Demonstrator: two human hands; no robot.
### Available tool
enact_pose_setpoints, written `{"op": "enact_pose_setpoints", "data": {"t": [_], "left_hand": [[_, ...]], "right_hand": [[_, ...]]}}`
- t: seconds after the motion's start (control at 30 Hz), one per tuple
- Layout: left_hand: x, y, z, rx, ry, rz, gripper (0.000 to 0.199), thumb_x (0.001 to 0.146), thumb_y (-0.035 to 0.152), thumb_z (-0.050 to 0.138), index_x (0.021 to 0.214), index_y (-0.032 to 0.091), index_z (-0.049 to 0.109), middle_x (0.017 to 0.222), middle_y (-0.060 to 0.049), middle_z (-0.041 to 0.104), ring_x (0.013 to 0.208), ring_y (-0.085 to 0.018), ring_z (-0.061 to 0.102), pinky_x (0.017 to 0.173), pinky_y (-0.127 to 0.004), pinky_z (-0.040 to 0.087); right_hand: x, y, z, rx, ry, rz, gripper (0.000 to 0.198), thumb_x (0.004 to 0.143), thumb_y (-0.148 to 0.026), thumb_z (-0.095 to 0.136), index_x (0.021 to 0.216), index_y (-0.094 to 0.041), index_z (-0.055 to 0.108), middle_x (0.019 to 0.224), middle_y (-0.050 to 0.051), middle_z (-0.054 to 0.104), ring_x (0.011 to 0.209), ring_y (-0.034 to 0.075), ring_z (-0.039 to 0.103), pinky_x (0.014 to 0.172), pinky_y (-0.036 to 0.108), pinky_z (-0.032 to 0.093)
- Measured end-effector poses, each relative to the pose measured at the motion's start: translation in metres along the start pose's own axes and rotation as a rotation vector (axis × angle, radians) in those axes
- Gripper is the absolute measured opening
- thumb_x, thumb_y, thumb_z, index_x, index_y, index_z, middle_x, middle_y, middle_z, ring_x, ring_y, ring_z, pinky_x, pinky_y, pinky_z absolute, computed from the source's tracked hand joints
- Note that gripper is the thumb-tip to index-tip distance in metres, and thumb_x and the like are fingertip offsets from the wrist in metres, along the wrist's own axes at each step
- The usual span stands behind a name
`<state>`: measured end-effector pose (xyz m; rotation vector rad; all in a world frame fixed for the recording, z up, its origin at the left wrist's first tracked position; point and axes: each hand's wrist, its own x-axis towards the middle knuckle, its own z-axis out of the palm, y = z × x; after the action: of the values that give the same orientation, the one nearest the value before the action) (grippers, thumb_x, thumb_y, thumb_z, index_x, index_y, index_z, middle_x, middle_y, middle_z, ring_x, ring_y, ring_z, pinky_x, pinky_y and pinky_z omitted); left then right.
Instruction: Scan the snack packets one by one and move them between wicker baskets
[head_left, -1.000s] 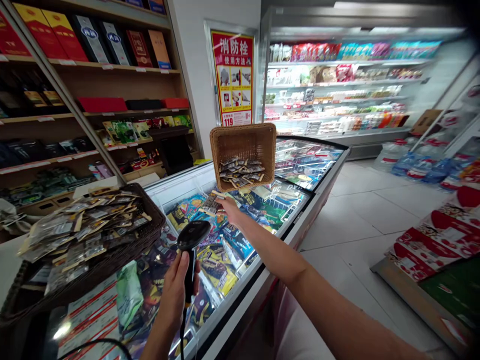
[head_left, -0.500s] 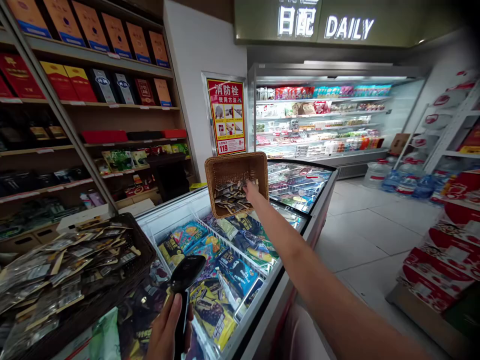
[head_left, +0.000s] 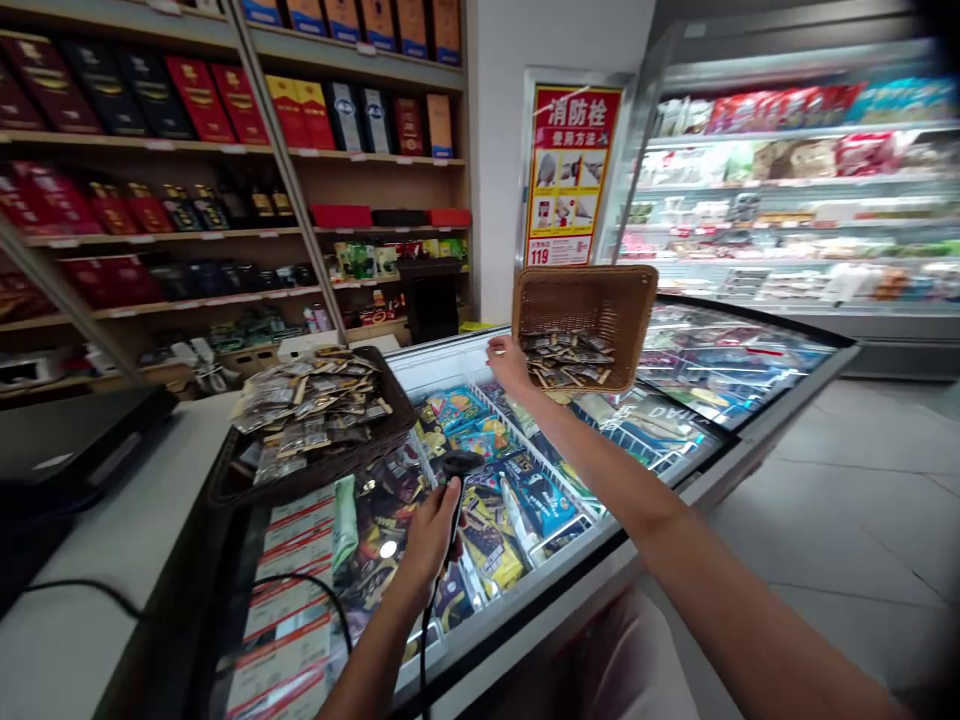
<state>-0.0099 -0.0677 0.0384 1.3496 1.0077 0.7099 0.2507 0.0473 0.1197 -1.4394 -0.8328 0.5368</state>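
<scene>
My left hand grips the handle of a black barcode scanner, its head pointing away from me over the freezer and its cable hanging down. My right hand is at the left edge of a light brown wicker basket, fingers loosely bent and slightly apart, with no packet visible in them. Small flat packets lie at the bottom of that basket, which is tipped toward me. At left, a dark wicker basket is heaped with similar packets.
Both baskets rest on a glass-topped chest freezer full of colourful frozen packs. Price labels line its near left part. A pale counter with a black device stands left. Shelves of boxed goods and a lit refrigerated display are behind.
My right hand has come out of the light brown basket to its left side. My view has turned left, bringing the counter into sight. The left hand keeps hold of the scanner.
</scene>
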Motion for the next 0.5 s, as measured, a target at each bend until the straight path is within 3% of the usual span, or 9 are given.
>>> {"op": "enact_pose_setpoints", "data": {"t": [0.1, 0.17, 0.23, 0.3, 0.4, 0.5], "left_hand": [[0.001, -0.004, 0.000, 0.015, -0.019, 0.008, 0.068, 0.079, 0.089, 0.058, 0.080, 0.021, 0.060, 0.066, 0.003, 0.060, 0.036, -0.009, 0.048, 0.038, -0.024, 0.033], [0.000, -0.004, 0.000, 0.021, -0.037, -0.001, 0.068, 0.080, 0.089, 0.057, 0.081, 0.021, 0.058, 0.066, 0.004, 0.059, 0.036, -0.009, 0.048, 0.038, -0.025, 0.033], [0.000, -0.003, 0.000, 0.019, -0.046, -0.017, 0.068, 0.080, 0.090, 0.056, 0.082, 0.022, 0.056, 0.067, 0.004, 0.058, 0.036, -0.009, 0.048, 0.038, -0.025, 0.033], [0.000, -0.002, -0.001, 0.015, -0.055, -0.036, 0.067, 0.079, 0.089, 0.057, 0.086, 0.022, 0.055, 0.067, 0.005, 0.058, 0.037, -0.010, 0.049, 0.038, -0.026, 0.032], [0.000, -0.002, -0.003, 0.008, -0.060, -0.063, 0.066, 0.079, 0.088, 0.058, 0.089, 0.023, 0.055, 0.070, 0.005, 0.057, 0.037, -0.010, 0.049, 0.037, -0.026, 0.029], [-0.001, -0.003, -0.004, 0.004, -0.062, -0.069, 0.066, 0.080, 0.088, 0.056, 0.089, 0.022, 0.054, 0.070, 0.005, 0.056, 0.038, -0.009, 0.049, 0.037, -0.025, 0.028]], "right_hand": [[-0.021, -0.029, 0.078, -0.168, -0.291, -0.190, 0.009, 0.090, -0.012, 0.067, 0.091, -0.020, 0.071, 0.097, 0.004, 0.075, 0.081, 0.018, 0.071, 0.083, 0.031, 0.056], [-0.038, -0.043, 0.131, -0.346, -0.489, -0.253, 0.010, 0.086, -0.014, 0.075, 0.078, -0.020, 0.071, 0.078, 0.003, 0.072, 0.083, 0.023, 0.073, 0.084, 0.033, 0.057], [-0.057, -0.050, 0.178, -0.528, -0.636, -0.212, 0.023, 0.079, -0.022, 0.086, 0.064, -0.018, 0.069, 0.060, 0.005, 0.066, 0.083, 0.030, 0.075, 0.083, 0.036, 0.058], [-0.075, -0.054, 0.215, -0.622, -0.726, -0.098, 0.032, 0.075, -0.036, 0.093, 0.063, -0.017, 0.070, 0.055, 0.007, 0.065, 0.077, 0.033, 0.076, 0.076, 0.037, 0.060], [-0.095, -0.054, 0.247, -0.686, -0.749, 0.054, 0.044, 0.073, -0.054, 0.093, 0.083, -0.013, 0.077, 0.065, 0.010, 0.073, 0.071, 0.031, 0.076, 0.064, 0.034, 0.061], [-0.104, -0.054, 0.253, -0.597, -0.765, 0.191, 0.058, 0.079, -0.059, 0.088, 0.105, -0.008, 0.077, 0.079, 0.012, 0.079, 0.066, 0.023, 0.074, 0.057, 0.028, 0.059]]}}
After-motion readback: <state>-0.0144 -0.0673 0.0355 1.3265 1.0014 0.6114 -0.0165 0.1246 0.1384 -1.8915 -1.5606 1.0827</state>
